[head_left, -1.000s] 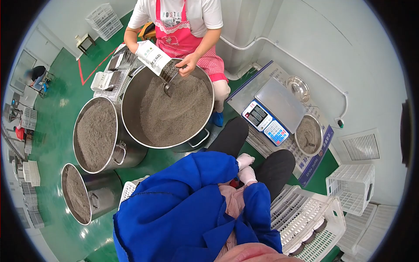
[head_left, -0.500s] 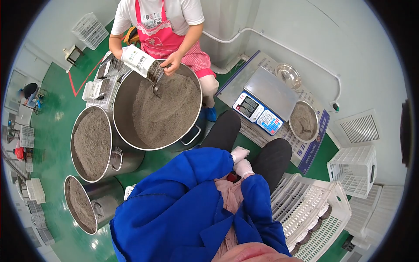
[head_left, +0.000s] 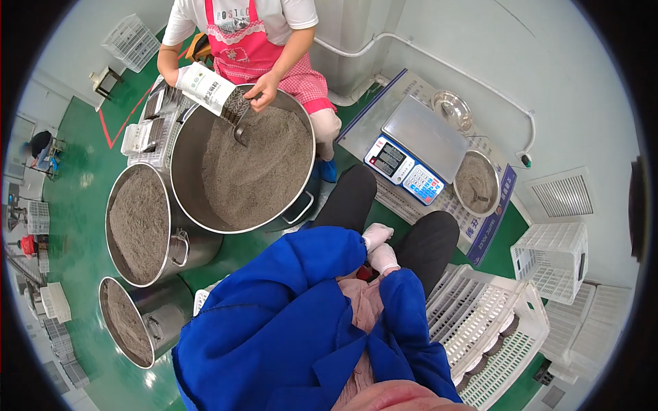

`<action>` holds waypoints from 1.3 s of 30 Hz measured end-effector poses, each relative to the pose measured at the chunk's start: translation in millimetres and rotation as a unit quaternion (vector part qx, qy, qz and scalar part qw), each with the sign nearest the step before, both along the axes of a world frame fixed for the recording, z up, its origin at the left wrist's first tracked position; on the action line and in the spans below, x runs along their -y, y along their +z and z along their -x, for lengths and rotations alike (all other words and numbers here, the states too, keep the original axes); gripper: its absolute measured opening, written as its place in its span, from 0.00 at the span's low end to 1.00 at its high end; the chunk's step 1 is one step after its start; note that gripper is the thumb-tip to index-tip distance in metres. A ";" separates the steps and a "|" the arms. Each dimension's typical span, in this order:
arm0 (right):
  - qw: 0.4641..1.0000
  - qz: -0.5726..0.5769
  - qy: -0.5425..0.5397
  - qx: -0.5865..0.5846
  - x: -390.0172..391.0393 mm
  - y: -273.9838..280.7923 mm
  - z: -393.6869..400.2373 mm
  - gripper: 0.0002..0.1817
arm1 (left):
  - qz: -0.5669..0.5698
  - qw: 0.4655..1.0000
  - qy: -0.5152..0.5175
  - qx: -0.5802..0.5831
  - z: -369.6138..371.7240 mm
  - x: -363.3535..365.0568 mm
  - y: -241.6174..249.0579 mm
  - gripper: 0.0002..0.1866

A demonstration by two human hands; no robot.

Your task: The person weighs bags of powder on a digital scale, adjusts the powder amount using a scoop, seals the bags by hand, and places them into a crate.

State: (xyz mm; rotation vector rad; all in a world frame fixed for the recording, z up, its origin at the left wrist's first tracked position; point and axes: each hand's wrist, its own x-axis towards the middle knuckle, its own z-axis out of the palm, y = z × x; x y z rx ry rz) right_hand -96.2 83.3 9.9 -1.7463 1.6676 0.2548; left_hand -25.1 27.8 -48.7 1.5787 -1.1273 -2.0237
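Note:
My left hand [head_left: 377, 235], in a pale glove, rests over my lap with its fingers curled closed. Just below it, touching or nearly so, my right hand [head_left: 383, 259] is gloved too and folded shut. Nothing shows in either hand. Ahead, a person in a pink apron [head_left: 248, 51] holds a white printed pouch [head_left: 206, 88] over a large steel pot [head_left: 179, 147] of grey-brown powder [head_left: 260, 168]. That person's other hand is at the pouch mouth, beside a metal scoop [head_left: 239, 133].
Two steel pots [head_left: 166, 236] [head_left: 152, 335] of powder stand left. Right are a digital scale [head_left: 425, 147], a steel bowl of powder [head_left: 476, 183] and another steel bowl [head_left: 452, 111]. White plastic crates [head_left: 483, 312] [head_left: 552, 260] stand by my right side. Filled pouches [head_left: 142, 137] lie left.
The view has shifted slightly. The other person's pouch is tipped over the pot much as before, with the scoop at its mouth. My hands stay together over my lap.

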 end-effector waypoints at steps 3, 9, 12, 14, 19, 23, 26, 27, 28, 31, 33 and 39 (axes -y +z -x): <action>1.000 0.000 -0.010 -0.003 -0.2 -6.3 -0.3 0.14 | -0.009 1.000 0.013 -0.008 0.0 0.6 1.0 0.20; 1.000 -0.001 0.009 -0.016 3.4 4.0 -4.1 0.14 | -0.030 0.999 -0.004 -0.020 -3.8 3.7 10.3 0.20; 0.999 -0.035 0.017 -0.029 5.5 9.9 -5.2 0.16 | -0.032 0.999 -0.005 -0.019 -3.7 3.2 11.9 0.20; 0.997 -0.057 0.027 -0.040 7.9 16.7 -7.1 0.17 | -0.030 0.999 -0.010 -0.016 -3.1 3.3 9.6 0.20; 0.999 0.024 0.022 -0.019 0.0 -10.1 -1.4 0.14 | -0.032 0.999 -0.007 -0.018 -1.5 2.9 2.4 0.20; 0.999 0.028 0.020 -0.011 -1.1 -11.1 0.1 0.14 | -0.032 0.999 -0.008 -0.017 -2.9 2.2 7.1 0.20; 1.000 0.027 0.011 -0.002 -0.3 2.2 -1.6 0.15 | -0.033 0.999 -0.004 -0.018 -2.2 1.9 5.7 0.19; 1.000 0.025 0.018 0.000 0.6 7.2 -2.0 0.15 | -0.033 0.999 -0.005 -0.017 -1.8 2.0 4.0 0.19; 0.999 0.022 0.025 0.002 0.6 7.5 -1.3 0.15 | -0.034 0.999 -0.007 -0.015 -1.9 2.4 4.1 0.19; 1.000 0.022 0.017 0.007 0.6 6.6 -1.7 0.15 | -0.036 0.999 -0.006 -0.015 -1.7 2.4 4.0 0.19; 1.000 0.019 0.021 0.005 0.6 5.7 -1.2 0.15 | -0.037 0.999 -0.005 -0.016 -1.6 2.2 3.8 0.19; 0.998 -0.042 0.030 -0.027 5.2 11.5 -3.9 0.16 | -0.016 1.000 0.017 0.001 2.7 -0.6 -11.9 0.18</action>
